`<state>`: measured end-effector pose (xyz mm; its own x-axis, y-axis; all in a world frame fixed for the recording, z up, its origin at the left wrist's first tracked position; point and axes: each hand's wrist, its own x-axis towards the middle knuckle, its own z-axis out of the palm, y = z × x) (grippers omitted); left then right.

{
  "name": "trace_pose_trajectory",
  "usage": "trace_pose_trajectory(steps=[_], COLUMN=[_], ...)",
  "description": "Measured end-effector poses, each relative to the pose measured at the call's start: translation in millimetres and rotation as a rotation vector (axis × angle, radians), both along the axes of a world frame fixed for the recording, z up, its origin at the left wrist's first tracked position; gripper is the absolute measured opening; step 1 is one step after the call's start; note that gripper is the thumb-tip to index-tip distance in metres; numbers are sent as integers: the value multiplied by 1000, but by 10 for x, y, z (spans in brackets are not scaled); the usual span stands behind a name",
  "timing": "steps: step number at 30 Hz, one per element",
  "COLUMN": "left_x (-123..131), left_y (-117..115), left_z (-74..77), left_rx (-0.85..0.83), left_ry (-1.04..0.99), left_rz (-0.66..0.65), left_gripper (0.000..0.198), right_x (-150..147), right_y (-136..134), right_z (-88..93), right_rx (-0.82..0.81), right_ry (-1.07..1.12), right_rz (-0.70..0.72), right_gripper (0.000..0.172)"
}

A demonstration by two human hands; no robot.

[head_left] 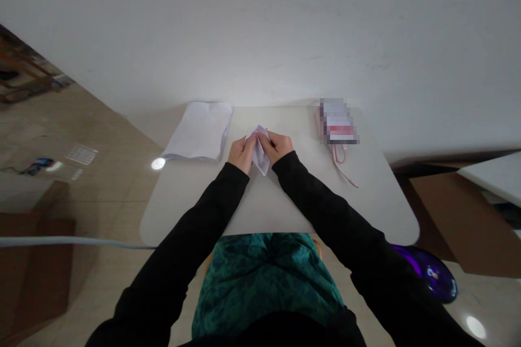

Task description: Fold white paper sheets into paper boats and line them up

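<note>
A small folded piece of white paper (262,162) is between my two hands, above the middle of the white table. My left hand (241,155) grips its left side, the thumb pressed in near the top centre. From the right, my right hand (280,145) pinches it, with thumb and fingertips meeting the left thumb at the paper's middle. The paper has a pointed, diamond-like outline with a lower tip hanging between the hands. Some of the fingers are hidden behind it. To the left of my left hand lies a stack of white paper sheets (200,131).
The white table (268,211) stands against a pale wall. At its back right sits a pixelated box-shaped object (338,122) with a pink cord (338,161) trailing toward me. Cardboard boxes (468,222) stand right of the table, beside a purple round object (435,274) on the floor.
</note>
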<state>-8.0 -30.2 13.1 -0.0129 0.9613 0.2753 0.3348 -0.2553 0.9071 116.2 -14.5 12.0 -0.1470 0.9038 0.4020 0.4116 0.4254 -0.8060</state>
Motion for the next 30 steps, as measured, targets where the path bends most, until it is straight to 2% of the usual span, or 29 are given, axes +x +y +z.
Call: trace_pose_trajectory(steps=[2,7,10,15,17,20,23,26,30], left_x=[8,-1,-9,-19,-23,-12,20,51,61], left_y=[9,42,28,-12,-21,-38,-63,-77,-73], left_z=[15,34,44,36,28,33,53,58,35], left_rx=[22,208,316,492,521,437,229,85,-18], left_ry=[-50,-10,85,284,360,362,229,114,6], left_rz=[-4,126,101,101,98,113,89,41,56], left_gripper=[39,27,29,39,41,38,40,45,47], right_x=[7,26,22,-1,-10,-17,-22,-32,-63], right_y=[0,-8,-20,-41,-53,-78,-111,-142,-152], right_z=[2,0,-4,-56,-81,-88,-51,0,23], right_rx=[71,251,271,394,380,311,256,190,-57], right_ry=[-8,-25,-40,-162,-229,-261,-165,-47,94], right_rz=[-8,-128,-168,-199,-234,-213,-165,-198,-153], right_gripper=[42,38,36,41,41,41,40,40,44])
